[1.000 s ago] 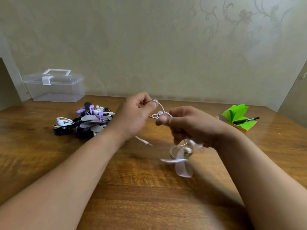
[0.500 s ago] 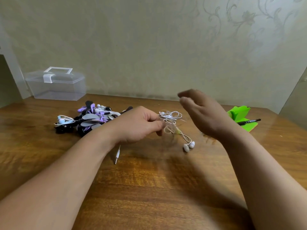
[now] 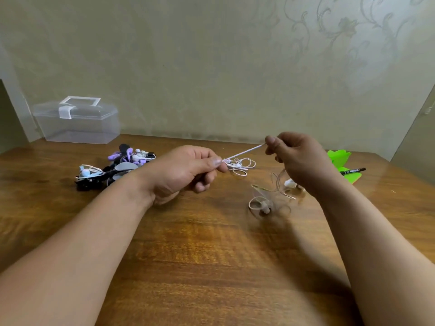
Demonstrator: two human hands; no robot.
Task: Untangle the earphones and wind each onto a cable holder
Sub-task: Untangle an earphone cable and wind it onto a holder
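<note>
Head view. The left hand (image 3: 186, 170) is raised over the middle of the wooden counter (image 3: 211, 267), with thumb and forefinger pinching a white earphone cable (image 3: 244, 151) and the other fingers curled under. From that pinch the cable runs taut, up and to the right, to the right hand (image 3: 299, 158), which grips it between the thumb and bent fingers.

A small bunch of white loops (image 3: 242, 166) sits just right of the left thumb. Cannot tell whether it hangs from the pinch or lies on the wood.

Below the right hand, more of the cable hangs in loose coils (image 3: 268, 201) near the counter top. They are motion-blurred, with one pale earbud (image 3: 266, 210) showing at the bottom.

Far left of the hands lies a pile of earphones and cable holders (image 3: 113, 168) in black, purple, grey and white, tangled together. Behind it, against the wall (image 3: 211, 67), stands a clear plastic box (image 3: 77, 123) with its lid on and a white clasp.

Far right is a green note pad (image 3: 341, 157), partly hidden by the right hand, with a black pen (image 3: 352, 171) lying on it.
</note>
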